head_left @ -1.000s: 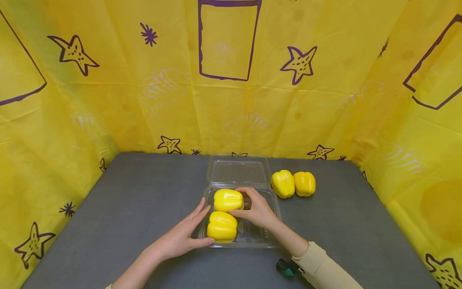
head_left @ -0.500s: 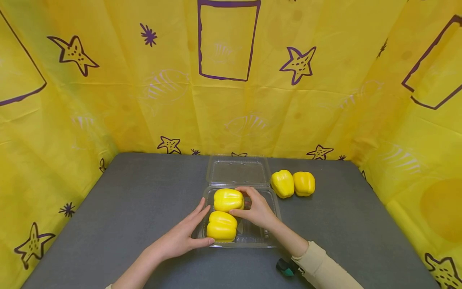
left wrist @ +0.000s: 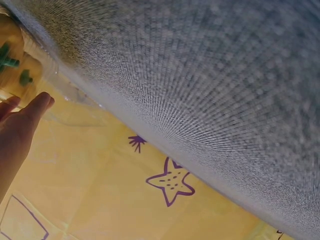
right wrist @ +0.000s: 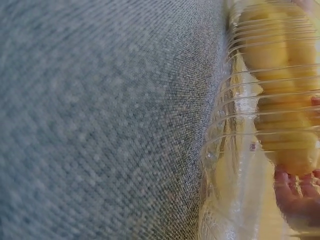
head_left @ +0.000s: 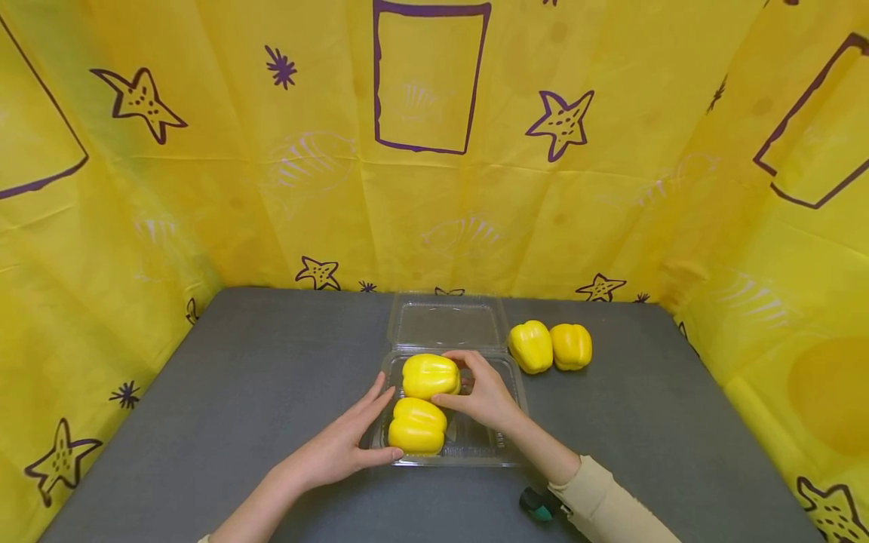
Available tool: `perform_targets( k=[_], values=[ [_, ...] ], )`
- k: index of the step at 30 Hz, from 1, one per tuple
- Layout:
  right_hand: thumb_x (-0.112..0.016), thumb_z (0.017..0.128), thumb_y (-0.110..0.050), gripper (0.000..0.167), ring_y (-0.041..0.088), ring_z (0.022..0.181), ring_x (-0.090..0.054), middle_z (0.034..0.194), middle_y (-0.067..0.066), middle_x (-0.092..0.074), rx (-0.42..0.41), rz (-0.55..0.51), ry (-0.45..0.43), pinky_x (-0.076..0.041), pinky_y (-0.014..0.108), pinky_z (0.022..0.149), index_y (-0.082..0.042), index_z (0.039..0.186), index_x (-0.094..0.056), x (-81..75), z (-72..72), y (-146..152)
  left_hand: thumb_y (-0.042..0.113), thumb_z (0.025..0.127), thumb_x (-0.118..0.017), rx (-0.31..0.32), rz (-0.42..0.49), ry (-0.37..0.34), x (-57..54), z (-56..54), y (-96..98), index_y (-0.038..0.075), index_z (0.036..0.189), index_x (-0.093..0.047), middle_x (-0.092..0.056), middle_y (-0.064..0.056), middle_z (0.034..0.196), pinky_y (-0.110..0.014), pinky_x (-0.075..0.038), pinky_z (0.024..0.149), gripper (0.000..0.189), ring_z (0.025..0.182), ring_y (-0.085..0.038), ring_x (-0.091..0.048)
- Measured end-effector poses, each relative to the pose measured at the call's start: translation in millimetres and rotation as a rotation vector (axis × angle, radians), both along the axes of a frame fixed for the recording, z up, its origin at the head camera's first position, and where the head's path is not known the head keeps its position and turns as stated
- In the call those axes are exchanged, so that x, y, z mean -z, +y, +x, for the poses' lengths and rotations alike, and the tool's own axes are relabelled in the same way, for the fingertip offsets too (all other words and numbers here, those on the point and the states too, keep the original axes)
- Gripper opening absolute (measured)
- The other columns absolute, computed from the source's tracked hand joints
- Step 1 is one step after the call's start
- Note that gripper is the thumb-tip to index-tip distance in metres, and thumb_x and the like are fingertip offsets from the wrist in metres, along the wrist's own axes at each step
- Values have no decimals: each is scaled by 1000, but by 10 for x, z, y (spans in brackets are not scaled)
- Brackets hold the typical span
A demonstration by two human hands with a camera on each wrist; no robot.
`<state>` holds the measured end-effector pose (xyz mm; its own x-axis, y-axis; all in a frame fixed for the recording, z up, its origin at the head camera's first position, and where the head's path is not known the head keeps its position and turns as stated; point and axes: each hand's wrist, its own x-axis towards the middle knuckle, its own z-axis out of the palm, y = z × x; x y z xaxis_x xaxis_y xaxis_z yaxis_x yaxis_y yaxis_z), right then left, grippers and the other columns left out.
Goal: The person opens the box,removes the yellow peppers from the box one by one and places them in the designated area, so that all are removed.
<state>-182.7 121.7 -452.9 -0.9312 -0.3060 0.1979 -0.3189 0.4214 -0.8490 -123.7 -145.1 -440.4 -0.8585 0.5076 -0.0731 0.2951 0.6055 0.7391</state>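
Two yellow bell peppers lie one behind the other in the left half of a hinged clear plastic container (head_left: 478,458). My right hand (head_left: 483,394) holds the rear bell pepper (head_left: 430,376) at its right end, thumb in front and fingers behind. At the container's left side, my left hand (head_left: 346,437) has its fingers extended, with the thumb by the near rim, beside the front bell pepper (head_left: 417,427). The left wrist view shows green stems (left wrist: 25,77) through the clear wall. Plastic ridges blur the peppers (right wrist: 290,135) in the right wrist view.
The container's lid (head_left: 448,320) lies folded back on the far side. Two more yellow bell peppers (head_left: 532,347) sit side by side right of it on the grey table (head_left: 292,362). A small black and green object (head_left: 538,504) is by the right sleeve. Yellow patterned cloth (head_left: 312,204) surrounds the table.
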Motion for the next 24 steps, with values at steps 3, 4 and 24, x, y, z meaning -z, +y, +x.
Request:
perform_targets(
  k=[3, 4, 24],
  values=[
    [-87, 73, -28, 63, 18, 107, -55, 117, -2, -56, 4, -3, -5, -52, 42, 89, -16, 128, -58, -10, 9, 5, 55, 83, -71, -2, -6, 1, 1, 0, 2, 11, 156, -23, 0, -6, 163, -59, -27, 109, 98, 145, -35, -19],
    [-87, 73, -28, 63, 18, 107, -55, 117, -1, -56, 4, -4, -7, -52, 42, 89, -16, 128, -57, -13, 11, 6, 55, 83, -71, -3, -6, 0, 0, 1, 2, 11, 156, -23, 0, -6, 163, -59, -27, 109, 98, 145, -35, -19],
    [-86, 74, -26, 64, 19, 111, -53, 122, 0, -57, 33, -50, -56, -50, 43, 93, -15, 129, -55, -16, 20, 21, 57, 82, -70, -7, -12, 5, -5, 10, 1, 11, 156, -23, -1, -5, 163, -59, -26, 109, 99, 145, -34, -19]
  ],
)
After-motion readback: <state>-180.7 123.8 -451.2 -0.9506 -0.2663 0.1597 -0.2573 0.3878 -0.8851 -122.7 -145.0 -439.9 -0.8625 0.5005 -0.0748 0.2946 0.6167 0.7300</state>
